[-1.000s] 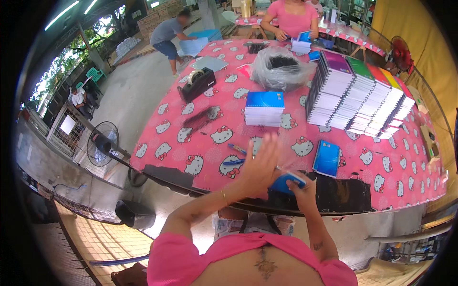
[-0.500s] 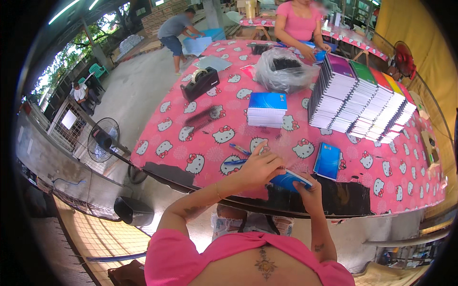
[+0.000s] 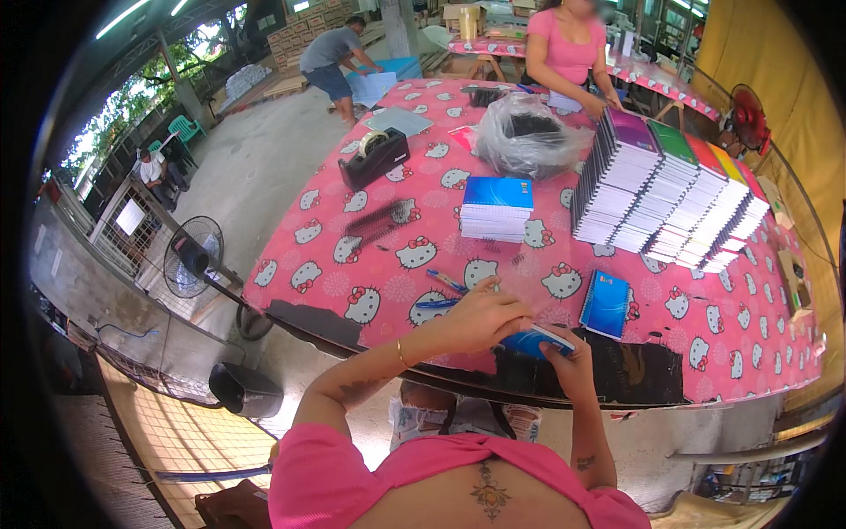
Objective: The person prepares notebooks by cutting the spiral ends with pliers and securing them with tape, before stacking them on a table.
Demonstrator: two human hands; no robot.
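Low over the table's near edge, my right hand (image 3: pixel 569 360) grips a small blue-covered notebook (image 3: pixel 529 342), thumb on the cover, its white page edge tilted up. My left hand (image 3: pixel 486 319) is at the notebook's left end, fingers bent together; what they pinch is hidden. Just beyond that hand lie two blue pens (image 3: pixel 438 304). A blue spiral notebook (image 3: pixel 605 304) lies flat to the right of my hands. Farther off stands a stack of blue-covered pads (image 3: pixel 497 210), with loose black binding coils (image 3: pixel 381 224) to its left.
Tall stacks of spiral notebooks (image 3: pixel 656 189) in several colours fill the right side. A clear bag (image 3: pixel 529 141) of black coils and a tape dispenser (image 3: pixel 374 160) sit farther back. A co-worker in pink (image 3: pixel 567 53) stands across the table; a standing fan (image 3: pixel 192 256) is at left.
My left hand's raised fingers have folded down toward the notebook. The co-worker across the table has moved hands from a blue pad toward the stacks. My view has shifted slightly.
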